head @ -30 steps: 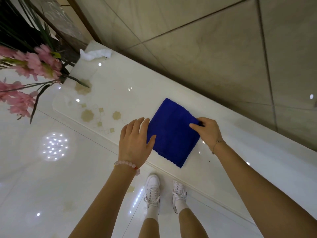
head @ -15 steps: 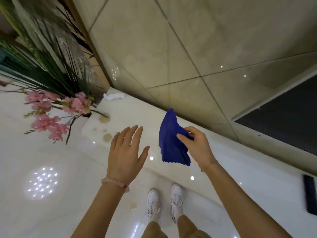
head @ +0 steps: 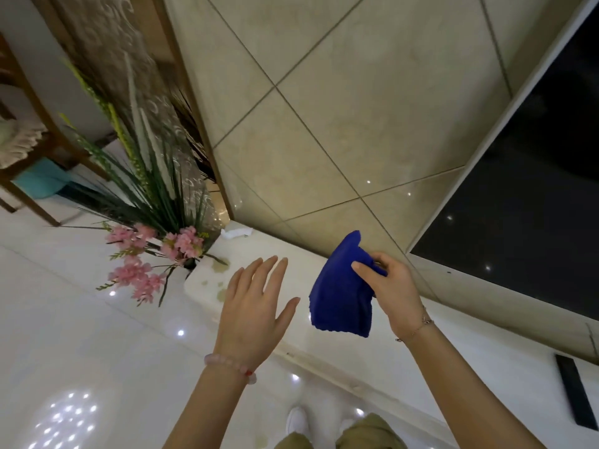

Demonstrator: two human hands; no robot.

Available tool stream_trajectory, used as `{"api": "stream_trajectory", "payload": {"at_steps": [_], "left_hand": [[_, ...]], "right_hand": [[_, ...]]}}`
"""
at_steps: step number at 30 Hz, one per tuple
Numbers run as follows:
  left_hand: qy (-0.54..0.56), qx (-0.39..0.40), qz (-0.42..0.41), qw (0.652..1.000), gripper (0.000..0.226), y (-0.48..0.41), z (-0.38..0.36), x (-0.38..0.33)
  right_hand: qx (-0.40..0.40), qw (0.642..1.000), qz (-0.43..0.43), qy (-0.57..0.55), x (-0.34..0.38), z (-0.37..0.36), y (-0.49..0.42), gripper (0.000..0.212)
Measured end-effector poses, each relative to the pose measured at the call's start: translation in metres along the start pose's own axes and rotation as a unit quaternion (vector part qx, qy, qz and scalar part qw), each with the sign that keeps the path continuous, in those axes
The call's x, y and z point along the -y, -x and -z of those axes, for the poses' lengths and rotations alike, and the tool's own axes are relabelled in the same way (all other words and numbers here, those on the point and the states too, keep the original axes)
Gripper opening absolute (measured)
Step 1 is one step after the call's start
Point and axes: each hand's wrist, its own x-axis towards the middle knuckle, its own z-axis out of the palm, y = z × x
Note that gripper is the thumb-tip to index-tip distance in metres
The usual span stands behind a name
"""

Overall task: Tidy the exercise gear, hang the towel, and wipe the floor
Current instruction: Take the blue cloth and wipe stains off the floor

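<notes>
Right hand [head: 393, 294] pinches the folded blue towel [head: 340, 296] aloft, left hand [head: 256, 306] spread empty; hanging seemingly comes next, no rail visible.

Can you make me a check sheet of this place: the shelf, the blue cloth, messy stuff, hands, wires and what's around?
Surface: glossy white ledge along the tiled wall, with tan marks at its far end.
Job's things: blue cloth held in the air above the ledge, drooping.
Clutter: crumpled white tissue at the ledge's far end; black remote at its right end.
Hands: right hand pinches the cloth's top; left hand open, holding nothing, beside the cloth.
Cables: nothing seen.
Surroundings: pink flowers, dark screen, wooden chair, shiny white floor.
</notes>
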Motion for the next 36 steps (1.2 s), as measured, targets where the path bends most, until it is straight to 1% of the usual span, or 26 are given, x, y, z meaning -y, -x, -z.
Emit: {"api": "stream_trajectory", "payload": {"at_steps": [6,9,14,16,20,25,31,36], "left_hand": [[-0.023,-0.027,0.030,0.999,0.060,0.050,0.024,-0.018],[-0.037,-0.043,0.055,0.997,0.060,0.078,0.035,-0.035],[-0.053,-0.074,0.126,0.988,0.061,0.128,0.049,-0.080],[-0.058,-0.077,0.154,0.983,0.061,0.150,0.052,-0.097],[-0.073,-0.075,0.206,0.973,0.060,0.198,0.056,-0.127],[-0.092,-0.086,0.274,0.954,0.058,0.264,0.063,-0.149],[-0.101,-0.088,0.337,0.932,0.058,0.331,0.065,-0.154],[-0.090,-0.083,0.366,0.923,0.059,0.375,0.067,-0.144]], "right_hand": [[0.023,0.999,-0.008,-0.034,0.002,0.015,0.034,0.007],[0.062,0.997,0.004,-0.037,0.005,0.022,0.051,0.007],[0.124,0.992,0.018,-0.028,0.004,0.046,0.083,0.003],[0.156,0.987,0.023,-0.015,0.002,0.057,0.096,0.001],[0.226,0.973,0.028,0.031,-0.009,0.067,0.123,0.008],[0.316,0.946,0.036,0.063,-0.028,0.061,0.162,0.020],[0.370,0.926,0.027,0.073,-0.044,0.040,0.209,0.010],[0.384,0.918,0.026,0.096,-0.056,0.016,0.243,0.007]]}}
